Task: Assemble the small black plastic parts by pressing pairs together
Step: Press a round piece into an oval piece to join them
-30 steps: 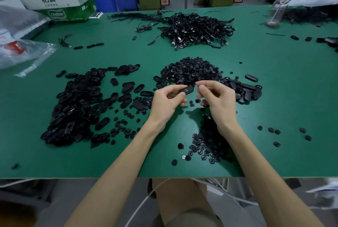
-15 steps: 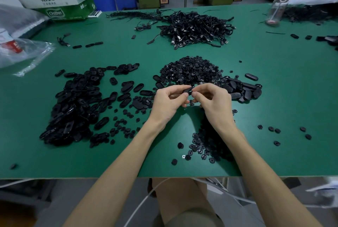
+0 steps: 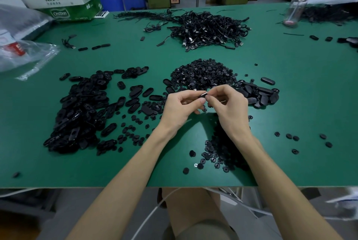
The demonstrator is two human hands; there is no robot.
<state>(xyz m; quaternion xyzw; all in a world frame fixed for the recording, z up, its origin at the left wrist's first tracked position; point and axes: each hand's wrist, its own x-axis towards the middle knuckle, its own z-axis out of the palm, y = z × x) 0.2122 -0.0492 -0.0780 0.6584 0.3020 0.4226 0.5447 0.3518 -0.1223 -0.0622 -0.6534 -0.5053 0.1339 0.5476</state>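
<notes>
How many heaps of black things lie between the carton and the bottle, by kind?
Oval parts: 2, left heap and right heap
Round parts: 2, far heap and near heap
Cables: 1, cable heap
Total: 5

Pinching one small black part (image 3: 203,94) between the left hand (image 3: 180,108) and the right hand (image 3: 230,108), fingertips close together, above the green table (image 3: 300,104). Just behind the hands, a round heap (image 3: 203,75) of small button-like pieces. To the left, widely spread, an oval heap (image 3: 81,112) of longer flat pieces. Just beside the right hand, a smaller oval group (image 3: 257,94). Near the front edge, partly under the right forearm, loose round pieces (image 3: 219,154). At the far side, tangled cables (image 3: 209,28), a bottle (image 3: 294,7), a box (image 3: 62,1) and a clear bag (image 3: 25,55).
</notes>
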